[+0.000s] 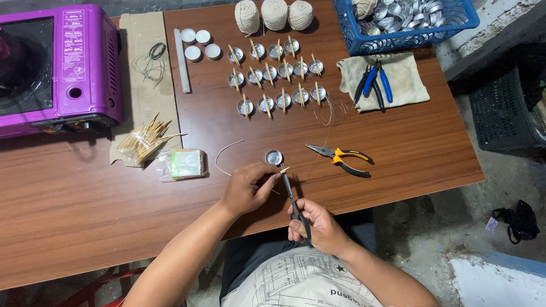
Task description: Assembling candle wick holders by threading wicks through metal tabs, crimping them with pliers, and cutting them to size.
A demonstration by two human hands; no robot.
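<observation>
Left hand [245, 187] fingers pinch a wooden stick [282, 170]; right hand [318, 226] fingers grip scissors [291, 196] just below it

- A brown wood-grain surface [85, 216] fills most of the view, evenly lit, with soft shadows
- A grey concrete floor [432, 222], rough and stained, lies to the right
- A dark mesh crate [500, 108] stands on the floor by the surface's right edge
- A small black bundle [515, 222] lies on the floor further down
- A pale slab [500, 284] shows at the lower right corner
</observation>
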